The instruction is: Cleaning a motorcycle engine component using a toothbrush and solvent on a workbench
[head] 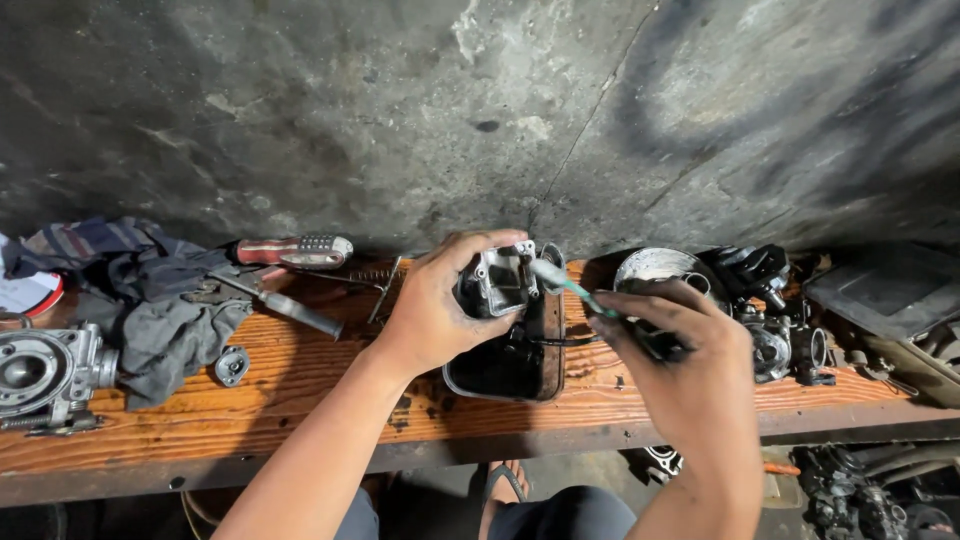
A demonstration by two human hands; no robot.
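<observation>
Greasy left hand point(432, 312) grips boxy metal part point(497, 281); right hand point(677, 352) holds brush point(560, 282).

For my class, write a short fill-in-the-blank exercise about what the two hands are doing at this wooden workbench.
1. The left hand holds a small grey metal engine part above a dark ____ tray.
2. The right hand points a green-handled ____ at that part.
3. A red-handled screwdriver lies on the ____ bench.
4. A crumpled grey ____ lies to the left.

Missing words: rectangular; brush; wooden; cloth
</observation>
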